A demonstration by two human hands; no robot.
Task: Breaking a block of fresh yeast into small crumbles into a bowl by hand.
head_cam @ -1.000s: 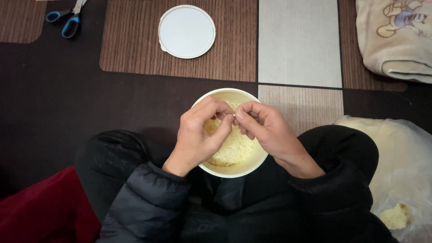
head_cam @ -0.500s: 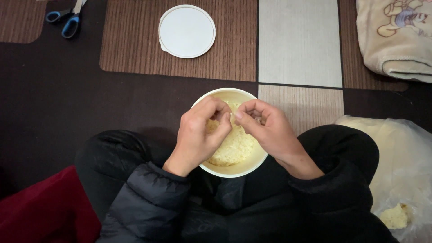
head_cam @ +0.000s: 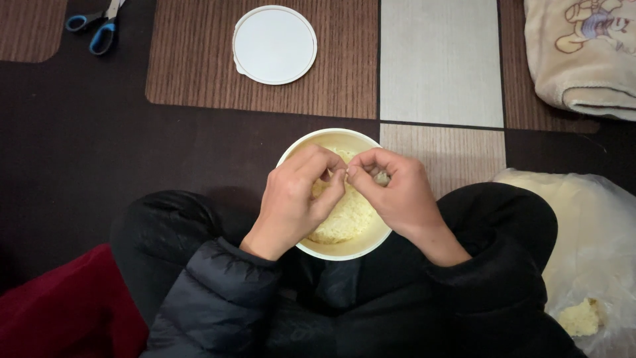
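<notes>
Your left hand point(head_cam: 291, 202) and your right hand point(head_cam: 394, 192) were together over the round cream-coloured plastic bowl point(head_cam: 334, 248), which stood on the dark floor mat between your knees. The fingertips of both hands met above the pale yellow crumbly food point(head_cam: 341, 219) in the bowl, pinched narrow on something small; what it was, I cannot tell. A round white plastic lid point(head_cam: 275, 45) lay well apart on a brown striped patch. Blue-handled scissors point(head_cam: 93, 26) lay at the top left, and a clear plastic bag point(head_cam: 589, 252) was beside your right knee.
</notes>
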